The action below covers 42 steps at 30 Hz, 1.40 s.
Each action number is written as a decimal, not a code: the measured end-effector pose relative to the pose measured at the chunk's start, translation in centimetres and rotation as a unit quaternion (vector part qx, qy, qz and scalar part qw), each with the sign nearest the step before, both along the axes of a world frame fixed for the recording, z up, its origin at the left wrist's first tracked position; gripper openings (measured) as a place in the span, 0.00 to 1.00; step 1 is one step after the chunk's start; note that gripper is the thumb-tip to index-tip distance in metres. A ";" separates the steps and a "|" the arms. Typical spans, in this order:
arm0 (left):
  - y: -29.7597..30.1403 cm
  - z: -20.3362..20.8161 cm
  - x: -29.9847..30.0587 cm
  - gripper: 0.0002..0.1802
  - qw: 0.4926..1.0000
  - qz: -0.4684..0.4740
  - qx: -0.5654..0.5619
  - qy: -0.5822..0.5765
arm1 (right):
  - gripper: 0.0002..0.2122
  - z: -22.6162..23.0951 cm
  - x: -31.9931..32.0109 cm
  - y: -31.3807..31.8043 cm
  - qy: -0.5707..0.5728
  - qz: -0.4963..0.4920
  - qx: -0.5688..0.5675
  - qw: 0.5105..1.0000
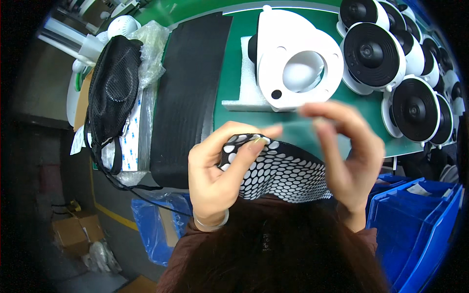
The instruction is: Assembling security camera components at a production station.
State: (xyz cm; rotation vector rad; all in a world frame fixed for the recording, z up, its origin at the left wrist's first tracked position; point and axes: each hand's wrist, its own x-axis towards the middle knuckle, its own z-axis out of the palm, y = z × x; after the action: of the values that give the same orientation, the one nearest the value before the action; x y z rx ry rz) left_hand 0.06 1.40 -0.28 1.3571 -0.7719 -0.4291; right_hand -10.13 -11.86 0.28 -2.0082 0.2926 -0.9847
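My left hand [220, 168] pinches the upper edge of a black sheet covered in rows of white round dots [286, 171], thumb on top. The sheet curves and hangs across in front of my body. To its right my right hand [354, 154] is raised, thumb and forefinger smeared by motion. A faint pale streak runs between the two hands; I cannot make out what it is. Beyond them stands a white plastic housing [271, 53] with a large round opening, resting on white foam [246, 73] on the green tabletop [234, 117].
Several white units with round black faces [373, 54] crowd the right side. A black mat [190, 88] lies left of the foam. Farther left are a black mesh bag [115, 88] with a cord and clear plastic wrap [149, 53]. Blue bins [410, 215] stand lower right.
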 end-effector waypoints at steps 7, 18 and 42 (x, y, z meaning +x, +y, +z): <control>-0.2 0.8 -0.6 0.03 1.000 0.006 0.000 0.010 | 0.06 -0.7 -1.5 0.6 0.073 0.047 0.042 0.995; -1.2 1.0 -1.7 0.03 0.994 0.059 0.044 -0.082 | 0.08 -0.6 -1.7 1.4 -0.002 -0.022 -0.034 0.999; -2.0 0.7 -2.0 0.03 0.987 0.101 0.026 -0.125 | 0.09 -1.1 -1.6 1.7 -0.005 -0.040 -0.005 0.999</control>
State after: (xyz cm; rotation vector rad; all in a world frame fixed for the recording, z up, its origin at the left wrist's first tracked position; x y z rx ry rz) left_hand -1.99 -0.60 0.38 1.5405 -0.8220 -0.1218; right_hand -11.72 -10.21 -0.77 -2.0140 0.3667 -1.0474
